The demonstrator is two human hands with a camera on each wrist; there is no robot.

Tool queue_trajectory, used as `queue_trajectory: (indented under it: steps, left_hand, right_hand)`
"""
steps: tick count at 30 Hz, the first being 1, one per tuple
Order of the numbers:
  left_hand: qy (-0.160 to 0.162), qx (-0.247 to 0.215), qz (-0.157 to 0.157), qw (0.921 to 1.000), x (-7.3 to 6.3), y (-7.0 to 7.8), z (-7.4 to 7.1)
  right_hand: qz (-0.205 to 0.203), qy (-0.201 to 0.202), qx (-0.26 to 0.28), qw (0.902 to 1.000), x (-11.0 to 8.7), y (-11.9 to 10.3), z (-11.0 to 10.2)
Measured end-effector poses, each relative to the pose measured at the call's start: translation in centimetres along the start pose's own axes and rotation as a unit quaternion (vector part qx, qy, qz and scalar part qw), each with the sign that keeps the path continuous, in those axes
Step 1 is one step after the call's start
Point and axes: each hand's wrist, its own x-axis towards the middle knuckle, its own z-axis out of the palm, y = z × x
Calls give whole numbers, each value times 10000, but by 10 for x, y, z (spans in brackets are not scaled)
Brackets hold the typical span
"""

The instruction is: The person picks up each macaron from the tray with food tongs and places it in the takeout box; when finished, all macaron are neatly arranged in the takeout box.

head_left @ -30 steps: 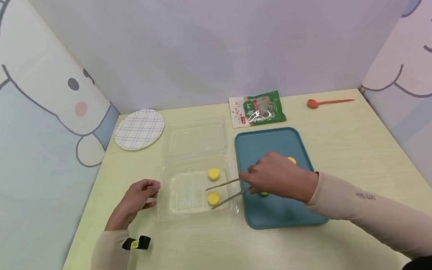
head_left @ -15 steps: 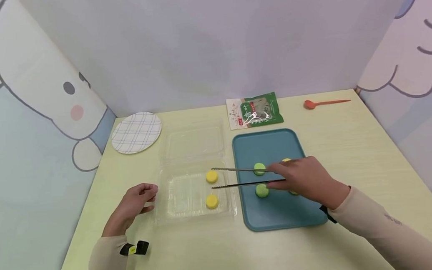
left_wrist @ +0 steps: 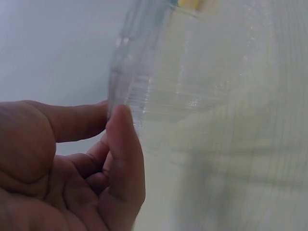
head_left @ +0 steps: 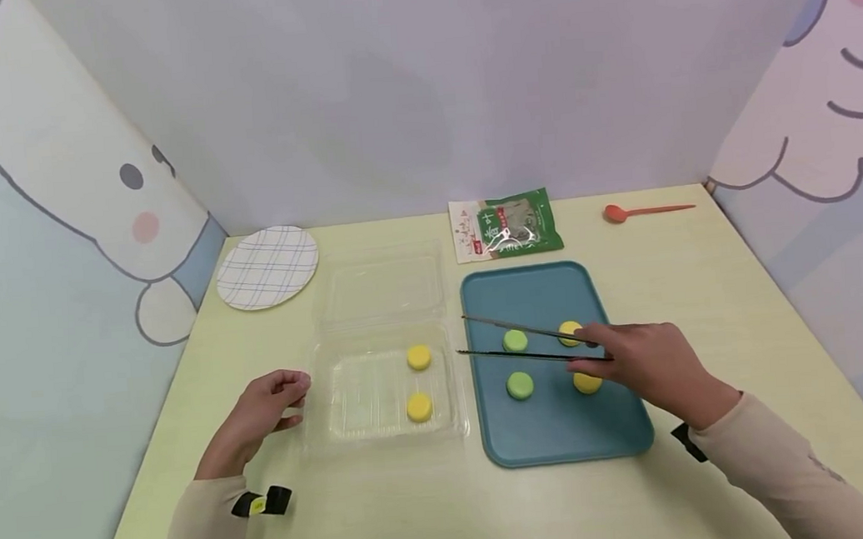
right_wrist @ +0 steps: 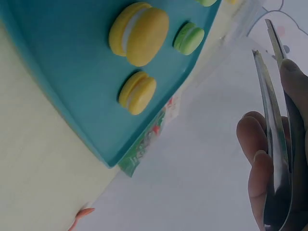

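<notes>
Metal tongs [right_wrist: 277,168], tips apart, overhang an edge of the tray [head_left: 559,437].

Teal, Yellow and Green on Show

The tray [head_left: 556,436] is teal; four macarons [head_left: 418,357] are yellow, two green. The plate [head_left: 268,267] is white with a blue grid, the packet [head_left: 506,226] green and white, the spoon [head_left: 615,214] orange-red, the tongs [right_wrist: 276,144] silvery.
</notes>
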Motion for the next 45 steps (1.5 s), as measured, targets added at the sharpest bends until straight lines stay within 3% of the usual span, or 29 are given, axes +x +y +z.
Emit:
queue_trajectory:
  steps: [12,19,28,45]
  left_hand:
    - [-43,27,158,9999,7,10,-7]
    - [-9,23,63,10000,6,9,-8]
    - [-17,-14,81,10000,5,8,-7]
    - [-32,-60,18,10000,4,3,-1]
  right_hand:
    - [23,292,-160,9994,-4,11,-3]
    - [129,63,-159,9998,-4,13,-3]
    - [189,55,-192,9996,-6,13,-4]
    - [421,-225,-234,9986,-27,20,2]
